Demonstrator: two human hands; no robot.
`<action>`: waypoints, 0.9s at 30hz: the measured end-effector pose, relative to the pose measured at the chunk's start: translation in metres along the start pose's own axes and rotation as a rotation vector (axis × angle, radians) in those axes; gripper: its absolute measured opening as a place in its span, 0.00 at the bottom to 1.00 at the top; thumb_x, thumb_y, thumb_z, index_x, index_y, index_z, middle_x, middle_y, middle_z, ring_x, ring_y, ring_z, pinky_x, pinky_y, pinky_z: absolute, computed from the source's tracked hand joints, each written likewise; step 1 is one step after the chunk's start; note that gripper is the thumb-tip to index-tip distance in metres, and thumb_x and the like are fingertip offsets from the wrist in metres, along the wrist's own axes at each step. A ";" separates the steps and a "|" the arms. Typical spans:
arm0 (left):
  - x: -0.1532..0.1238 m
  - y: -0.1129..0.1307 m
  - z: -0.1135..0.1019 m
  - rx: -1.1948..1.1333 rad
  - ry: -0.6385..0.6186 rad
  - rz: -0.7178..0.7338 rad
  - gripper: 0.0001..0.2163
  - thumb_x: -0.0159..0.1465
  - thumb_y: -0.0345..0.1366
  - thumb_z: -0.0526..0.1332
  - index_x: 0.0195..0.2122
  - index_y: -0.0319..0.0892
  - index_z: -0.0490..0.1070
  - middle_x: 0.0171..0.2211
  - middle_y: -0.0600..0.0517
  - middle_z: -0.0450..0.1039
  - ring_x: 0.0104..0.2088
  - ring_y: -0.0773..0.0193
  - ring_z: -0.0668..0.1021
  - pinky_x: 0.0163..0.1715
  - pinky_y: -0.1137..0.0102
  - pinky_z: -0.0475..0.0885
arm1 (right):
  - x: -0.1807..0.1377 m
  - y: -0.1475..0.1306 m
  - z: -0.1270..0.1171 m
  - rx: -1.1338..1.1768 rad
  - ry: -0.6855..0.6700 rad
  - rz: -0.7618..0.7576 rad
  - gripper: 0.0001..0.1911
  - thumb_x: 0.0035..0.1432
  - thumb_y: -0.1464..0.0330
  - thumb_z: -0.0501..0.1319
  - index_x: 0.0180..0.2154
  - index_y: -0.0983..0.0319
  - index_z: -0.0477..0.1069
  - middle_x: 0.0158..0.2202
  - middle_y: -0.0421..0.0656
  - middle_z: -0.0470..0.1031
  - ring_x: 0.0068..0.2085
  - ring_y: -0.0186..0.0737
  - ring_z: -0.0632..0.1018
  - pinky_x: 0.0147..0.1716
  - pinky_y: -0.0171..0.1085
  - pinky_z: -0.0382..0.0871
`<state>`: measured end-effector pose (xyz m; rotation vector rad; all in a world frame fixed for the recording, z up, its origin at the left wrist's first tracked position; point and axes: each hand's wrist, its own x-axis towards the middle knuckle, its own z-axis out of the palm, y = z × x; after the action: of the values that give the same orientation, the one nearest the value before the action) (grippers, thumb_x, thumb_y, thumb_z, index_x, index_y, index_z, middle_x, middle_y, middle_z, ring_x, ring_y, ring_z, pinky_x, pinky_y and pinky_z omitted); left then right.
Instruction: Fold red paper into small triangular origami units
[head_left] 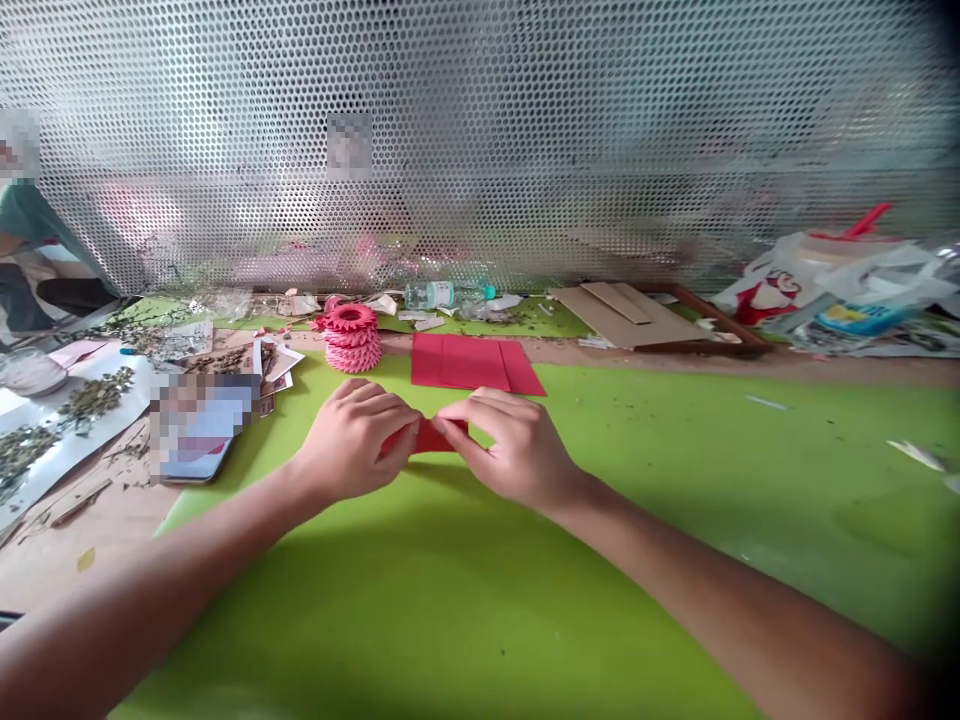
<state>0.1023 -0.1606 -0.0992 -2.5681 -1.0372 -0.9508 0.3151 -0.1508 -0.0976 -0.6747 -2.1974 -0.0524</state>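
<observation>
A small piece of red paper [439,437] is held up between my two hands, a little above the green table surface. My left hand [360,440] is closed on its left part, the fingers curled over it. At the top edge, my right hand [510,440] pinches the paper between thumb and fingertips. Much of the paper is hidden behind the fingers. Just beyond the hands lie flat sheets of red paper [476,362]. To their left stands a stack of pink-red toothed paper rings [352,338].
A phone [202,450] lies at the left, near dried leaves [97,395] on white paper. Along the back are a plastic bottle [442,294], cardboard pieces [637,315] and plastic bags [840,290], before a perforated metal panel [480,130]. Another person's sleeve [34,215] shows far left.
</observation>
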 end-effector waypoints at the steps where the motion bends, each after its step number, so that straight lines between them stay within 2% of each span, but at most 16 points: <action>1: 0.000 -0.004 -0.001 0.008 0.009 -0.013 0.10 0.65 0.31 0.56 0.34 0.43 0.77 0.31 0.52 0.81 0.32 0.61 0.77 0.37 0.65 0.68 | 0.001 0.002 -0.002 -0.004 0.015 0.006 0.05 0.63 0.72 0.60 0.34 0.61 0.75 0.28 0.43 0.80 0.29 0.38 0.78 0.29 0.36 0.71; 6: 0.003 -0.028 -0.009 0.055 0.104 -0.105 0.09 0.63 0.32 0.57 0.33 0.42 0.79 0.33 0.51 0.82 0.34 0.59 0.80 0.38 0.65 0.71 | 0.004 0.013 -0.010 -0.020 0.116 0.031 0.05 0.62 0.72 0.61 0.34 0.60 0.75 0.30 0.42 0.81 0.32 0.39 0.80 0.32 0.37 0.74; 9: 0.004 -0.031 -0.014 0.039 0.153 -0.163 0.10 0.63 0.31 0.56 0.35 0.42 0.79 0.34 0.50 0.81 0.35 0.59 0.80 0.39 0.65 0.72 | 0.004 0.015 -0.010 -0.016 0.148 0.043 0.05 0.62 0.73 0.62 0.34 0.60 0.76 0.30 0.42 0.81 0.31 0.38 0.80 0.33 0.37 0.74; 13: 0.003 -0.017 -0.009 0.010 0.066 -0.089 0.11 0.66 0.37 0.57 0.44 0.41 0.77 0.40 0.48 0.81 0.40 0.57 0.79 0.43 0.64 0.71 | 0.002 0.006 -0.004 -0.001 0.070 0.030 0.05 0.62 0.72 0.60 0.35 0.60 0.75 0.31 0.43 0.81 0.32 0.39 0.80 0.33 0.37 0.74; 15: 0.001 -0.010 -0.003 -0.018 0.013 -0.051 0.11 0.68 0.37 0.56 0.42 0.42 0.77 0.36 0.49 0.81 0.37 0.59 0.79 0.41 0.65 0.71 | 0.002 0.001 -0.002 -0.006 0.031 0.024 0.06 0.62 0.72 0.59 0.35 0.61 0.75 0.31 0.44 0.80 0.31 0.39 0.79 0.32 0.38 0.73; 18: 0.000 -0.009 0.003 -0.050 -0.003 -0.053 0.13 0.70 0.34 0.53 0.36 0.42 0.77 0.31 0.51 0.79 0.32 0.61 0.78 0.37 0.67 0.69 | 0.002 0.001 -0.004 -0.005 0.004 0.037 0.07 0.61 0.73 0.58 0.34 0.61 0.74 0.30 0.44 0.80 0.31 0.39 0.78 0.31 0.38 0.73; 21: 0.000 -0.017 0.002 -0.053 0.015 -0.091 0.12 0.70 0.34 0.52 0.36 0.42 0.76 0.32 0.50 0.79 0.34 0.61 0.78 0.37 0.68 0.69 | 0.004 0.010 -0.011 0.005 0.011 0.105 0.07 0.61 0.71 0.59 0.32 0.60 0.74 0.29 0.43 0.80 0.30 0.39 0.79 0.31 0.38 0.73; 23: 0.001 -0.022 -0.001 -0.065 0.026 -0.138 0.12 0.70 0.34 0.52 0.35 0.42 0.76 0.32 0.50 0.79 0.33 0.61 0.78 0.36 0.69 0.68 | 0.005 0.018 -0.016 0.044 0.019 0.203 0.07 0.61 0.69 0.59 0.31 0.60 0.74 0.29 0.43 0.80 0.31 0.40 0.79 0.30 0.38 0.73; 25: 0.002 -0.026 -0.003 -0.110 0.028 -0.202 0.12 0.70 0.34 0.53 0.35 0.41 0.75 0.33 0.50 0.79 0.33 0.62 0.77 0.34 0.70 0.68 | 0.007 0.021 -0.019 0.173 -0.019 0.306 0.07 0.62 0.65 0.59 0.37 0.60 0.75 0.34 0.45 0.80 0.35 0.41 0.80 0.32 0.38 0.74; 27: 0.002 -0.027 -0.002 -0.180 0.018 -0.266 0.12 0.70 0.35 0.53 0.36 0.41 0.75 0.32 0.51 0.78 0.32 0.63 0.77 0.33 0.71 0.68 | 0.008 0.020 -0.019 0.333 -0.128 0.379 0.13 0.62 0.61 0.60 0.45 0.61 0.74 0.42 0.46 0.80 0.40 0.43 0.80 0.36 0.39 0.76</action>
<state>0.0837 -0.1404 -0.0973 -2.5989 -1.3726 -1.1789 0.3341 -0.1346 -0.0833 -0.9062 -2.0908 0.5522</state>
